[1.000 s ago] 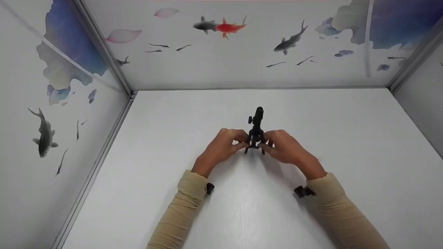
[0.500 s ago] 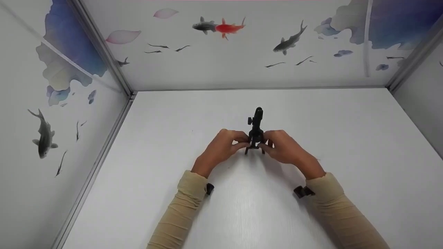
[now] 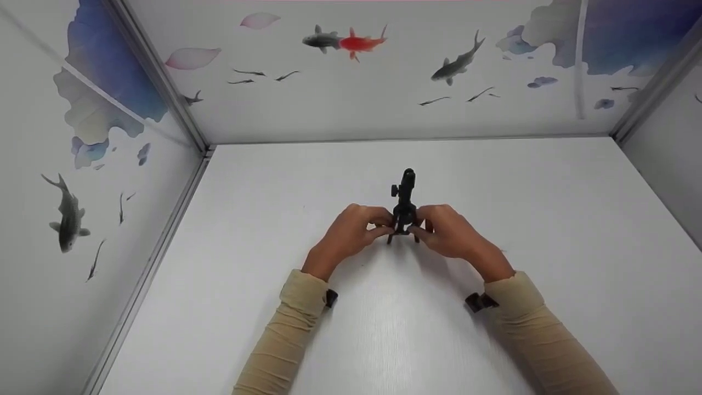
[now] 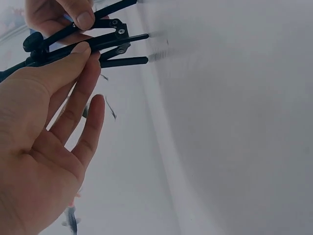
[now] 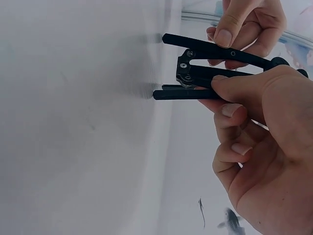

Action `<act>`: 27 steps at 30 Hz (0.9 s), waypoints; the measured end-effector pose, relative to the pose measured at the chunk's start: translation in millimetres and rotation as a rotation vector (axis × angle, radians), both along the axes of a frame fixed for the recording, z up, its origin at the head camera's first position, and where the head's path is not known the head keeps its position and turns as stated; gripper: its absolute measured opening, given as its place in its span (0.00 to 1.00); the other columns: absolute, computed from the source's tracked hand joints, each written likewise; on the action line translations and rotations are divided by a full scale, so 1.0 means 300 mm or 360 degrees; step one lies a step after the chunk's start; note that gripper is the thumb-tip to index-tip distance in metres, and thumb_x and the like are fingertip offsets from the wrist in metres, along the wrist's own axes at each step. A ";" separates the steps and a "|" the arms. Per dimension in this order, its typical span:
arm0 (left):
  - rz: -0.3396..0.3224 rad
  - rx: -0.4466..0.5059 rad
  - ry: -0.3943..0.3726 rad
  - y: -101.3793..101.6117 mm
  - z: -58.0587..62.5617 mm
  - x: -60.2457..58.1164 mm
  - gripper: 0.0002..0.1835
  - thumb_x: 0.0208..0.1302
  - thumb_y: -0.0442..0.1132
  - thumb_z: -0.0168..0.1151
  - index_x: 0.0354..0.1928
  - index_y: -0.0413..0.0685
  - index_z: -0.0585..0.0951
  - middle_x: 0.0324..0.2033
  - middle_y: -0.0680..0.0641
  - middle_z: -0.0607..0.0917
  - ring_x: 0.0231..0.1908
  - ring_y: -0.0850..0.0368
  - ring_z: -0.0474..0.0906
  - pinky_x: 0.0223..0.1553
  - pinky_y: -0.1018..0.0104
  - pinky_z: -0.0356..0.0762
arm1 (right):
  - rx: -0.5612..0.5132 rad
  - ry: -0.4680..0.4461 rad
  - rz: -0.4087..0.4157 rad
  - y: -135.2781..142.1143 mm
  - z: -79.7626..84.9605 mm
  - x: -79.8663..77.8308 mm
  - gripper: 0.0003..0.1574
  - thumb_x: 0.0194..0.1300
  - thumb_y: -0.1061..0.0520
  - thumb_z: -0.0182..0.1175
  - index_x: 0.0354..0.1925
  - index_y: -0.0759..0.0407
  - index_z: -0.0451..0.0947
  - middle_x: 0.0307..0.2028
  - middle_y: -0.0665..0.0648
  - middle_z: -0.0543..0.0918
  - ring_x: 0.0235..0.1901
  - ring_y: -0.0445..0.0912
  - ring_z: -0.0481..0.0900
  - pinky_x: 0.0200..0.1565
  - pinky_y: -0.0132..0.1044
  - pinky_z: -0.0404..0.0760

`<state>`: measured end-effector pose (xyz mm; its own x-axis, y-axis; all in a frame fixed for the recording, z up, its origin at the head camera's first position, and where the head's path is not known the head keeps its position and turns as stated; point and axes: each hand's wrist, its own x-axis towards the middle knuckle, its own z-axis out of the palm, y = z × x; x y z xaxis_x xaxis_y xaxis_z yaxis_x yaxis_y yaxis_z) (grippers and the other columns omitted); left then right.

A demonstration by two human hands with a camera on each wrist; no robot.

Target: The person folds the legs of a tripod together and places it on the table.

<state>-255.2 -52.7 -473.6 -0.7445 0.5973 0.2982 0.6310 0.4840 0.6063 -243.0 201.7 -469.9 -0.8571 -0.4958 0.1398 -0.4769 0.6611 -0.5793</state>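
Note:
A small black tripod stands upright on the white table, its legs only slightly spread and a knob sticking out on one side. From the left, my left hand pinches one leg between thumb and fingers. Opposite it, my right hand pinches another leg. The right wrist view shows the leg tips close to the tabletop and the hinged braces folded between the legs. In the left wrist view the thumb of the left hand lies along a leg, with the little finger away from it.
The white tabletop meets a back wall printed with fish and a similar left wall. Metal strips run along the corners. Small black devices sit at both sleeve cuffs.

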 end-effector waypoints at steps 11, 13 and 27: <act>0.0057 -0.0031 0.0068 -0.004 -0.008 -0.001 0.11 0.67 0.42 0.76 0.49 0.51 0.93 0.44 0.54 0.96 0.46 0.61 0.93 0.58 0.55 0.84 | -0.0138 0.0015 0.0173 0.016 -0.009 -0.013 0.07 0.75 0.65 0.67 0.48 0.63 0.90 0.41 0.56 0.92 0.31 0.43 0.80 0.35 0.34 0.78; 0.0062 -0.0041 0.0081 -0.006 -0.006 0.001 0.10 0.67 0.43 0.77 0.48 0.53 0.93 0.43 0.54 0.96 0.46 0.62 0.93 0.57 0.56 0.84 | -0.0151 -0.0001 0.0185 0.019 -0.009 -0.015 0.07 0.75 0.65 0.66 0.48 0.62 0.90 0.41 0.57 0.93 0.31 0.43 0.79 0.34 0.33 0.77; 0.0023 0.0004 0.0082 -0.011 -0.007 -0.005 0.08 0.65 0.44 0.77 0.43 0.53 0.95 0.40 0.55 0.96 0.44 0.61 0.94 0.50 0.61 0.88 | -0.0209 0.0007 0.0208 0.017 -0.021 -0.014 0.06 0.73 0.66 0.68 0.44 0.61 0.90 0.34 0.53 0.90 0.28 0.40 0.75 0.31 0.32 0.73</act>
